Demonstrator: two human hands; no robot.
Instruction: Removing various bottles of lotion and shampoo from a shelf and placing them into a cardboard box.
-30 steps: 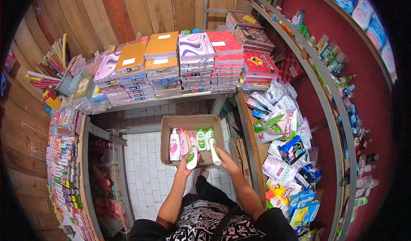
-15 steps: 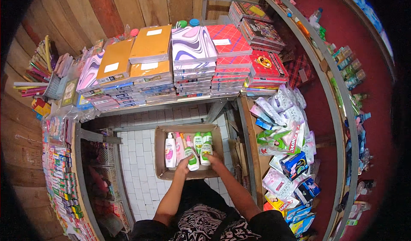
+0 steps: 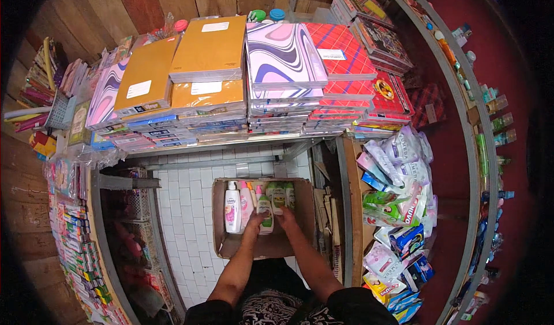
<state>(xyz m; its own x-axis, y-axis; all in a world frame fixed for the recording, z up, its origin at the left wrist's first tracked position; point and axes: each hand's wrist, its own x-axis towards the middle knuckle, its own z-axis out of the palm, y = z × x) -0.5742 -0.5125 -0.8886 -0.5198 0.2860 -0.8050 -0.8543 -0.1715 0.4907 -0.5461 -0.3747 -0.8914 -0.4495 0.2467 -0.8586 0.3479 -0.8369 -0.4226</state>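
A cardboard box stands open in front of me with several bottles upright or leaning inside. My left hand is closed on the lower part of a light-green bottle. Beside it, my right hand grips a green-and-white bottle near its base; its fingertips are partly hidden. At the box's left side stands a white pump bottle, with a pink bottle next to it. Another green bottle is behind my right hand.
A shelf beyond the box carries stacks of brown notebooks and red plaid books. Soft plastic packs crowd the right-hand shelf. Small boxed goods line the left shelf. White tiles cover the floor; a metal frame rises at right.
Both hands have moved farther into the box with the two green bottles, which now stand closer to the other bottles. The whole view has shifted slightly.
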